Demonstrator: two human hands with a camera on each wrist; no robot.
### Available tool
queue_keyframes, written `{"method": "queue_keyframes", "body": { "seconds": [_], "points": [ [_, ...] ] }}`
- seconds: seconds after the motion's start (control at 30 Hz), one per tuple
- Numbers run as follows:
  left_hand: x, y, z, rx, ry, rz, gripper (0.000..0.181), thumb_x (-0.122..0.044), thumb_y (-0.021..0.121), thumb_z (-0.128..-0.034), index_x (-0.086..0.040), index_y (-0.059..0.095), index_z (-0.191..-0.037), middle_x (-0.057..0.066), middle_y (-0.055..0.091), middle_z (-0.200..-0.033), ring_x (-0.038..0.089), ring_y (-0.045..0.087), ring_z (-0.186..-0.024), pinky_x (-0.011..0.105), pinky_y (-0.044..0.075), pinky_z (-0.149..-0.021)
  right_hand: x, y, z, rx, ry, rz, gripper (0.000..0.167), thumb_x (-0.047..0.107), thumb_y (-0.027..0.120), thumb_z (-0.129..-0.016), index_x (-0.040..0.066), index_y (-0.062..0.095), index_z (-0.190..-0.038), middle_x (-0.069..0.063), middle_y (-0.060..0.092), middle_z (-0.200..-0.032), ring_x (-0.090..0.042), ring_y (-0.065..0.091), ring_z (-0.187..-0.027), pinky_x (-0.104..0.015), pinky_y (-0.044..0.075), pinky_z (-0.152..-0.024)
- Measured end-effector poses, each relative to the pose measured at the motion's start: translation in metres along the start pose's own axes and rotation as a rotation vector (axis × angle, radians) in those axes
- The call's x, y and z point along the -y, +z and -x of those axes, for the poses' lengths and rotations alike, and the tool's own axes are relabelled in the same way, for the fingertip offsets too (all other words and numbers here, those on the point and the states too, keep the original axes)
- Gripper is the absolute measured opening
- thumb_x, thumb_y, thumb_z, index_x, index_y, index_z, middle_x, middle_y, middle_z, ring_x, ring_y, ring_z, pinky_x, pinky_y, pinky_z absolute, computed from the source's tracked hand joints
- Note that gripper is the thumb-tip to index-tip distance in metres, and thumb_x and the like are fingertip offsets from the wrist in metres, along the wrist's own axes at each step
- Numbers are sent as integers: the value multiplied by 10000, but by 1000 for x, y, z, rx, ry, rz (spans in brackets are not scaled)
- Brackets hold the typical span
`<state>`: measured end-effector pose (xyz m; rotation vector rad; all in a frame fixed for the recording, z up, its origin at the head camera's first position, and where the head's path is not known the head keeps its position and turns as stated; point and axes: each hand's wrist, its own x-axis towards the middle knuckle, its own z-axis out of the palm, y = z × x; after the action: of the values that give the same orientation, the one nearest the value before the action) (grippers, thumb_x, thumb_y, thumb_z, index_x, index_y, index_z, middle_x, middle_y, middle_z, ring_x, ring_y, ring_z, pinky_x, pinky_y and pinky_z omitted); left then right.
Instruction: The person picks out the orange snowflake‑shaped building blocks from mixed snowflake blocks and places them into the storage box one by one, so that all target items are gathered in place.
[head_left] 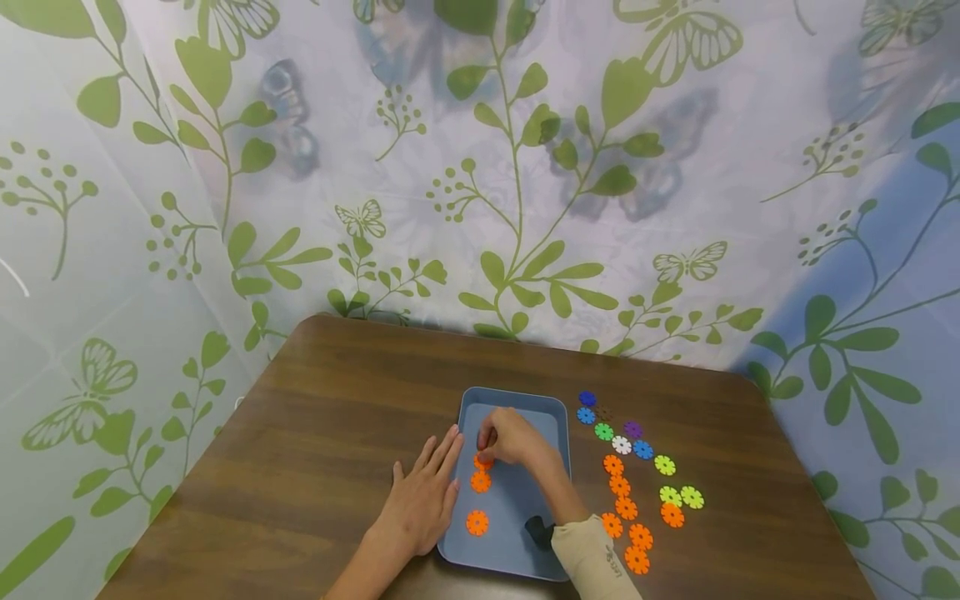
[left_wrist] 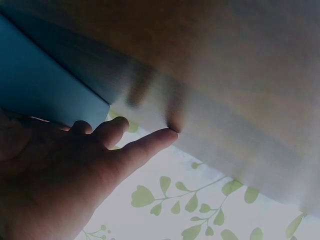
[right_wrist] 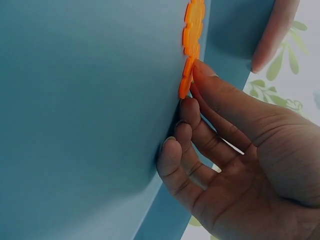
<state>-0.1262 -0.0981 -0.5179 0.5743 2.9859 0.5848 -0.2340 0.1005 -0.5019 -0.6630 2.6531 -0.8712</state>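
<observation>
A blue-grey tray point(head_left: 513, 500) lies on the table, holding orange notched plastic discs. Inside its left half, my right hand point(head_left: 517, 437) pinches one orange disc point(right_wrist: 185, 82) between thumb and fingers, low at the tray floor. Just nearer to me is a second orange disc point(head_left: 481, 482); a third orange disc point(head_left: 477, 522) lies apart from it, close to the near end. My left hand point(head_left: 423, 500) rests along the tray's left edge with fingers extended and nothing held. In the left wrist view, a fingertip of the left hand point(left_wrist: 75, 160) touches the tabletop.
Right of the tray, several orange discs point(head_left: 626, 507) lie loosely in a column on the brown table point(head_left: 360, 392). Around them are yellow-green discs point(head_left: 664, 465), blue discs point(head_left: 642, 450), a white disc point(head_left: 622, 445), a green disc point(head_left: 603, 432) and a purple disc point(head_left: 633, 429).
</observation>
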Motion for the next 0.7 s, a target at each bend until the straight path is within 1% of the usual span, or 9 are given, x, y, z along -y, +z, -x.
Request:
{"method": "queue_keyframes", "body": {
  "seconds": [0.13,0.3,0.47,0.6,0.7],
  "points": [
    [0,0,0,0,2,1,630,-294,505,-1142,-111,305,-1711,50,219,-1803,421,329,-1597,873,347,-1050,0,-1,1,-3,-11,3,176,22,927,-827,79,767,-783,13,691,-715,-102,597,-616,-255,535,-601],
    [0,0,0,-5,8,0,627,-284,509,-1142,-104,308,-1708,57,226,-1800,424,333,-1594,876,353,-1040,0,-2,2,-18,-38,-23,150,12,926,-822,55,783,-804,1,716,-732,-96,614,-626,-257,548,-612],
    [0,0,1,-9,12,-2,629,-283,513,-1142,-100,306,-1708,60,218,-1802,428,330,-1595,878,356,-1034,0,-5,4,-38,-40,-24,112,69,919,-849,60,808,-860,11,733,-757,-79,620,-634,-262,565,-625],
    [0,0,1,-10,12,-4,631,-282,512,-1145,-99,301,-1710,58,210,-1803,427,327,-1596,875,359,-1036,6,-9,7,-67,-45,-7,84,89,899,-881,66,819,-896,11,737,-778,-73,622,-646,-264,568,-632],
    [0,0,1,-17,14,-5,631,-276,514,-1144,-94,302,-1709,61,215,-1802,427,332,-1593,875,361,-1034,14,-14,10,-95,-72,1,68,66,875,-902,63,809,-890,6,728,-780,-88,630,-653,-266,563,-625]
  ]
}}
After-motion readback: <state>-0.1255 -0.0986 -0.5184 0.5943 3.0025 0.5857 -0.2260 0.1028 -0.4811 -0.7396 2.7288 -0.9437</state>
